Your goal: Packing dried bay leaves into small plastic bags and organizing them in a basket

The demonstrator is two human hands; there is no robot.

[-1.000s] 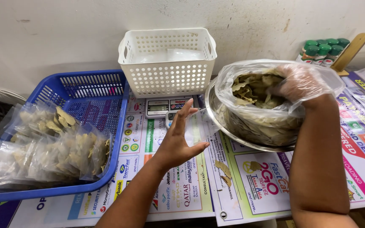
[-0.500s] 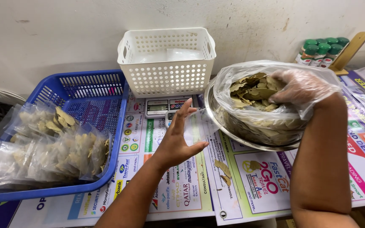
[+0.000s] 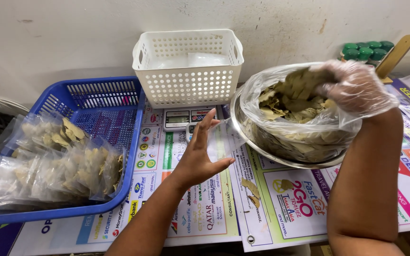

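Dried bay leaves (image 3: 290, 97) fill a bag-lined steel bowl (image 3: 243, 137); the gloved right hand (image 3: 357, 87) pinches some, while the left hand (image 3: 200, 156), fingers spread, holds a clear pouch (image 3: 221, 137).
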